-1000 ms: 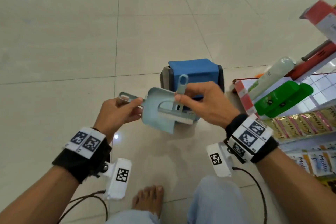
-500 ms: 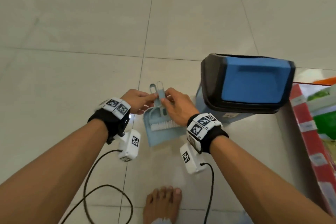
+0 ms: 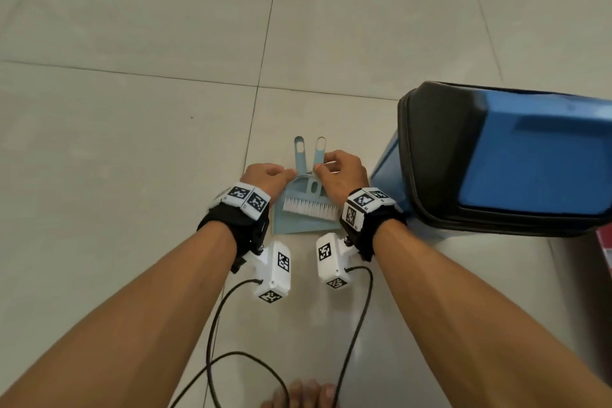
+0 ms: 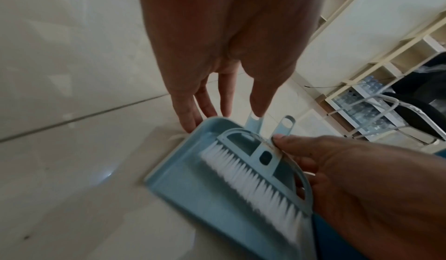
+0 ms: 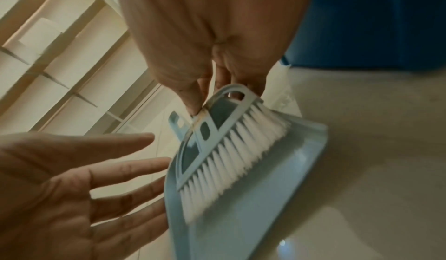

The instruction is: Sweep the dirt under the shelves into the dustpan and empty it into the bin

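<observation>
A light blue dustpan (image 3: 299,222) lies flat on the tiled floor just left of the blue bin (image 3: 530,156) with its black-framed lid. The matching brush (image 3: 311,207), white bristles toward me, lies inside the pan. My right hand (image 3: 323,167) pinches the brush's frame (image 5: 205,115) near its handle. My left hand (image 3: 286,172) has straight fingers (image 4: 190,125) that touch the pan's left rim (image 4: 173,161), and its thumb rests on the pan's handle (image 4: 253,121). Both handles (image 3: 309,151) point away from me, side by side.
Open tiled floor (image 3: 132,142) spreads left and ahead. Cream shelving with bottled water (image 4: 362,100) and a chair (image 4: 410,115) stand farther off. A red shelf edge (image 3: 606,252) is at the right. Wrist-camera cables (image 3: 212,341) trail past my bare foot (image 3: 298,394).
The dustpan and brush went from held up over the bin down to the floor beside it. My left hand released the pan's handle and straightened its fingers.
</observation>
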A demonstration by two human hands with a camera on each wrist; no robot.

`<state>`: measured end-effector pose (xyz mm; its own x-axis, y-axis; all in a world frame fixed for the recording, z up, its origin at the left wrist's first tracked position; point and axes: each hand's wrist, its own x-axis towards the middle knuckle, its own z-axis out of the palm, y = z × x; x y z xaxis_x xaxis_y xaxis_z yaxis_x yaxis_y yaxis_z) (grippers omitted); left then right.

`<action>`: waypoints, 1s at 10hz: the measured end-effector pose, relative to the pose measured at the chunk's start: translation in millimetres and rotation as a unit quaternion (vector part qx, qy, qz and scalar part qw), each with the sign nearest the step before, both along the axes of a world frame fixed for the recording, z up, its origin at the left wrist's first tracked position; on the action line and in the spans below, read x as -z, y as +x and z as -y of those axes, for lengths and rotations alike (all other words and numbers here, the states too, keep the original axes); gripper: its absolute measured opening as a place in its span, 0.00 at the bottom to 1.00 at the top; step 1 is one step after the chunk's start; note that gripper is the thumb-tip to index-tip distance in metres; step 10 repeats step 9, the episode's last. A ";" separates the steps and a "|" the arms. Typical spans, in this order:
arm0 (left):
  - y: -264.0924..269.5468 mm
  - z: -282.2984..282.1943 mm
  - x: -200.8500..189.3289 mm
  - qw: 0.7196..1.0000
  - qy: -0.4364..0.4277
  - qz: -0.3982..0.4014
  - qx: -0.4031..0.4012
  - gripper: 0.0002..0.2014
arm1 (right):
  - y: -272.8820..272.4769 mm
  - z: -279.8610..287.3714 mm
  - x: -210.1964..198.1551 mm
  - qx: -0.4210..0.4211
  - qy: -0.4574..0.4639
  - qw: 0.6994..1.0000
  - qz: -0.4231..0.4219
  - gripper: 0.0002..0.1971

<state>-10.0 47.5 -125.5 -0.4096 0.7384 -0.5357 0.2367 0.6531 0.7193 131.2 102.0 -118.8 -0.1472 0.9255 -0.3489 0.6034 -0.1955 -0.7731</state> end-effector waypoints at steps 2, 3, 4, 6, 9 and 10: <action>0.7 0.5 6.4 0.997 0.037 0.038 -0.050 0.27 | -5.9 -6.8 13.8 0.034 0.052 0.998 0.015 0.11; -0.4 3.4 5.4 0.997 0.035 0.049 -0.051 0.27 | -5.3 -5.7 11.2 0.014 0.052 0.997 0.062 0.13; -0.6 8.4 2.2 0.998 0.019 0.038 -0.045 0.27 | -3.4 -2.4 4.3 -0.015 0.046 0.992 0.116 0.19; -3.1 32.9 -28.2 0.996 -0.047 -0.069 0.036 0.32 | -0.3 24.3 -32.8 -0.063 0.016 0.988 0.138 0.28; -23.8 66.0 -172.3 0.945 -0.018 -0.272 0.182 0.39 | -11.9 56.4 -155.2 -0.183 0.080 0.964 0.179 0.33; -23.8 66.0 -172.3 0.945 -0.018 -0.272 0.182 0.39 | -11.9 56.4 -155.2 -0.183 0.080 0.964 0.179 0.33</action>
